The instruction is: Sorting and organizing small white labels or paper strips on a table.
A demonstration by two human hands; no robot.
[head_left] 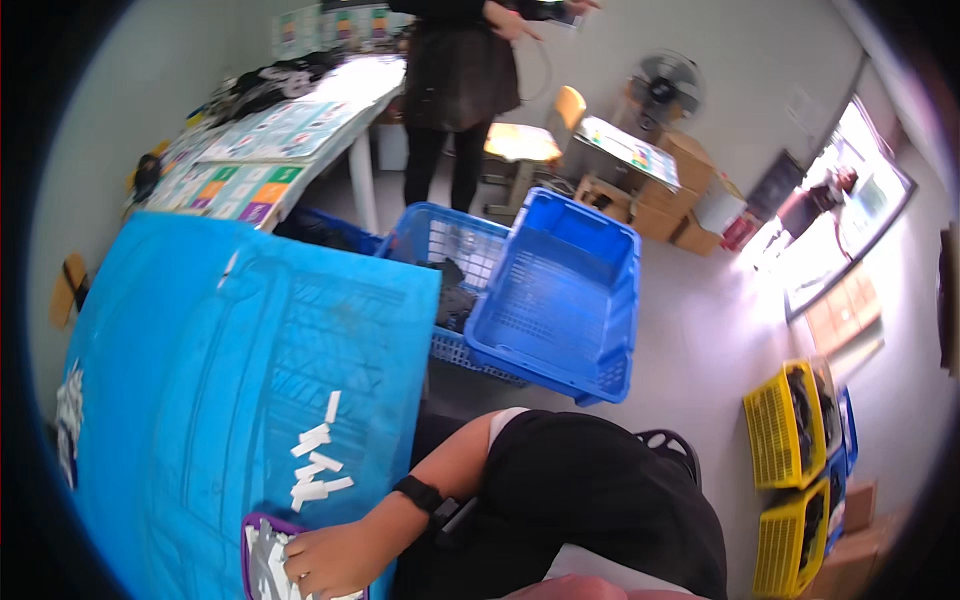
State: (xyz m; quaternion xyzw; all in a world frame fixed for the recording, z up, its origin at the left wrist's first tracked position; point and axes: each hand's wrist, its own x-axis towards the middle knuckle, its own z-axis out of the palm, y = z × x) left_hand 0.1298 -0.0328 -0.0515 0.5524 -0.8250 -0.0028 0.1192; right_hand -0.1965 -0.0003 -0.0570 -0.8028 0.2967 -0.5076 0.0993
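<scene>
One hand (335, 555) in view (the left) | grip curled on silvery packets (268, 560) | purple-rimmed tray (247, 540)

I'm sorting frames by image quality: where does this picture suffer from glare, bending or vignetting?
In the head view, the window at right is blown out and washes the floor beside it; the white table top also glares. Fisheye bending curves the blue table cover and walls, and a dark vignette rings the corners. The hand at the lower edge looks slightly soft.
</scene>
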